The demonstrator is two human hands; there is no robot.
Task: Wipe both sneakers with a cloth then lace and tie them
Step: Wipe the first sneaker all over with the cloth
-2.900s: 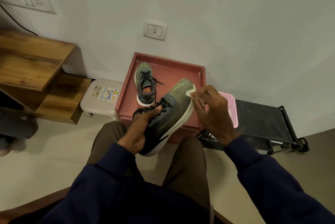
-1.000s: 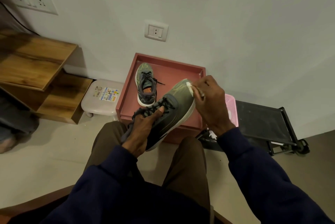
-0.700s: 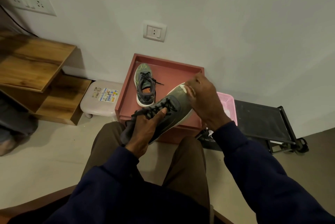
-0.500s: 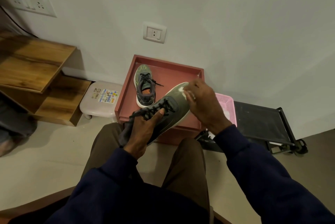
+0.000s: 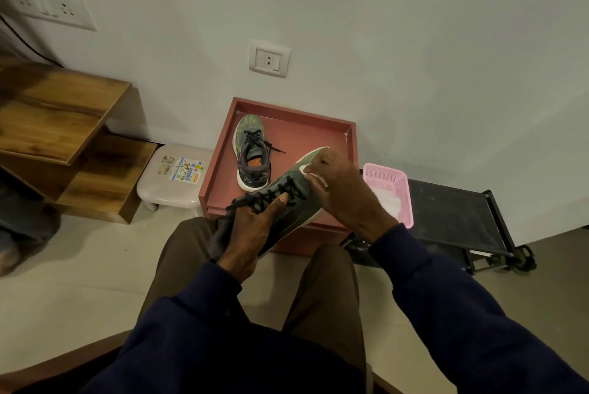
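A seated person in brown trousers and dark blue sleeves holds a grey-green sneaker [image 5: 298,202] in the air above the knees, toe pointing up and away toward the wall; the left hand [image 5: 251,234] is clasped around the heel and ankle part, thumb lying along the black laces; the right hand [image 5: 345,193] is closed on a small white cloth [image 5: 314,174], pressing it against the top of the toe area, so that only a scrap of white shows beneath the fingers; the second sneaker [image 5: 252,154] stands upright in a red tray [image 5: 318,129] on the floor against the wall, toe toward the wall, its black laces threaded and one end trailing out to the right; a pale plastic stool [image 5: 173,177] with a sticker on top sits just left of the tray; a pink basket [image 5: 390,193] holding something white is just to the tray's right, resting at the edge of a low black cart [image 5: 459,215]; wooden steps [image 5: 63,132] rise at the far left.
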